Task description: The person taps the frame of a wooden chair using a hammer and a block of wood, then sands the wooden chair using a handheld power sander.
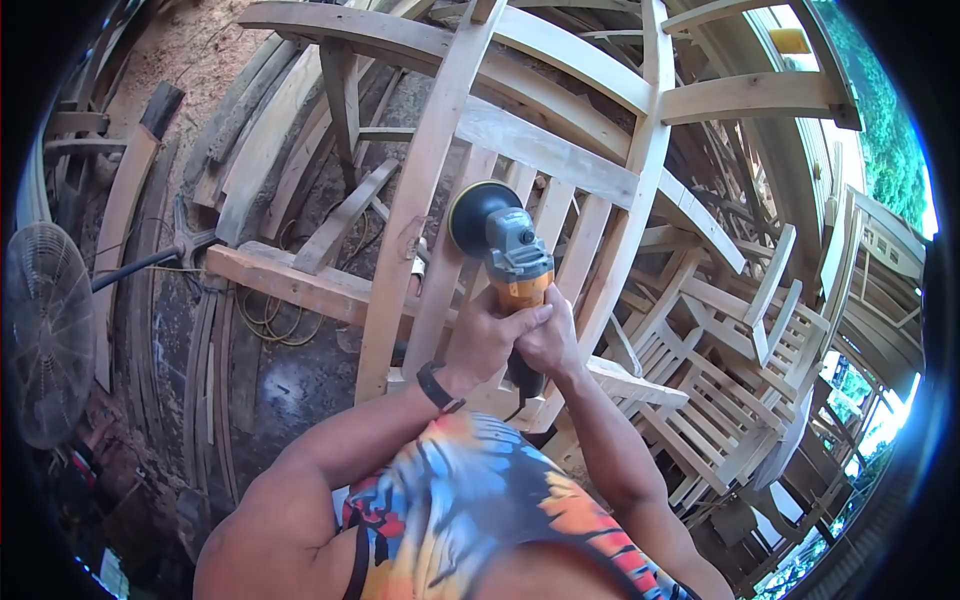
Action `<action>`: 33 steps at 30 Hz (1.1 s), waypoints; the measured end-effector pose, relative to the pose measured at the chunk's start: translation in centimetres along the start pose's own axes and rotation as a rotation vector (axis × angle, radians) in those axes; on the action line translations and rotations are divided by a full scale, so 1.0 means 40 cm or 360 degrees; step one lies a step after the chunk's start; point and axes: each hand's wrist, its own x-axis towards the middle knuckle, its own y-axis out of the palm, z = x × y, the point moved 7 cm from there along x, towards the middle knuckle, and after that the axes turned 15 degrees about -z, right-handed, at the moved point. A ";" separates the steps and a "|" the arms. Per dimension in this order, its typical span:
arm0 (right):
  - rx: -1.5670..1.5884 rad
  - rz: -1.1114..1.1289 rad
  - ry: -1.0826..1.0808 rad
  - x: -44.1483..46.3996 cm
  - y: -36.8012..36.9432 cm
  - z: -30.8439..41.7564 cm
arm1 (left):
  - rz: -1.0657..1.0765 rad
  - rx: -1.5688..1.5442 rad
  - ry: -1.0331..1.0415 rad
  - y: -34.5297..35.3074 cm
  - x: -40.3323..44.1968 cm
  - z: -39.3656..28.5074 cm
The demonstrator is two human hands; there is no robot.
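An angle grinder [517, 247] with a grey head, an orange band and a round sanding disc [470, 212] is held out in front of my chest. My left hand [482, 338], with a dark band at the wrist, wraps around its body. From the other side my right hand [553, 342] also closes on the grinder, the two hands meeting. The disc lies over a slat of a wooden chair frame [408, 235]; whether it touches the wood I cannot tell. Pale upright slats [585, 250] and a cross rail [548, 150] surround the tool. The grinder's rear end points toward my body.
On the left stand a round fan [48, 335] and long curved timber pieces [265, 135]. A yellowish cord [270, 325] coils on the dark floor. Slatted wooden chairs [700, 390] are stacked at right. A wooden beam [290, 280] juts left from the frame.
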 end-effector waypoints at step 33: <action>-0.0169 0.0110 -0.0447 0.288 -0.084 0.035 | -0.0228 -0.0436 0.0312 0.153 0.207 -0.081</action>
